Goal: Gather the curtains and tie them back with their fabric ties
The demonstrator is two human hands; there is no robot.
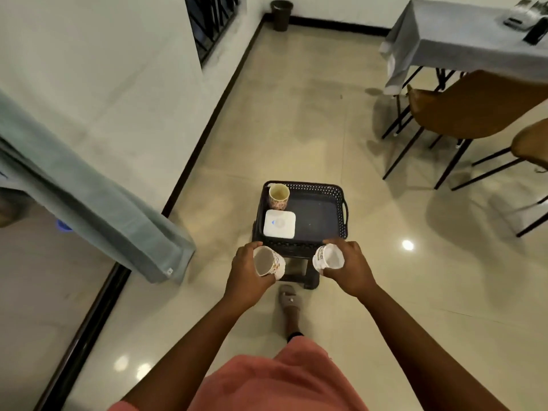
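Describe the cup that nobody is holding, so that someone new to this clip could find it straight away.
Find the dark perforated basket on the small stool in the middle of the floor. The free cup stands upright in its far left corner, just behind the white square box. Unlike the two patterned cups gripped by the left hand and right hand, it sits inside the basket, untouched.

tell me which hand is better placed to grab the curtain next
Left, probably. The curtain hangs to the person's left, nearer the left hand. Both hands hold cups: the left cup must be set down first; the right hand holds the other cup.
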